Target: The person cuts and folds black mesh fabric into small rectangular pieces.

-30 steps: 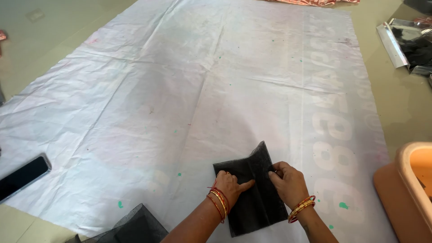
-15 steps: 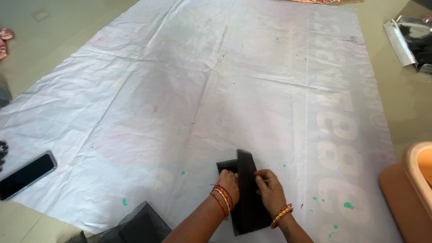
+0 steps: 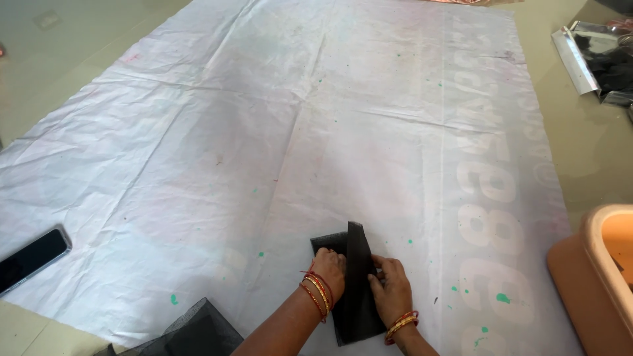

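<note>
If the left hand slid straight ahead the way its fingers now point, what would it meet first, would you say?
The left hand rests on the folded black cloth, fingers pointing up the sheet. Past the cloth's far edge, only the bare white sheet lies ahead; the way looks free.

black cloth piece (image 3: 356, 283): lower middle hidden under both hands; how each grip closes on it cannot be told.
left hand (image 3: 328, 270): fingertips hidden behind the raised fold.
right hand (image 3: 390, 290): palm side out of sight.
dark net fabric (image 3: 198, 333): cut off by bottom edge.
phone (image 3: 30, 258): cut by left edge.
orange tub (image 3: 603, 277): cut by right edge.
foil tray (image 3: 593, 56): contents too dark to tell.
</note>
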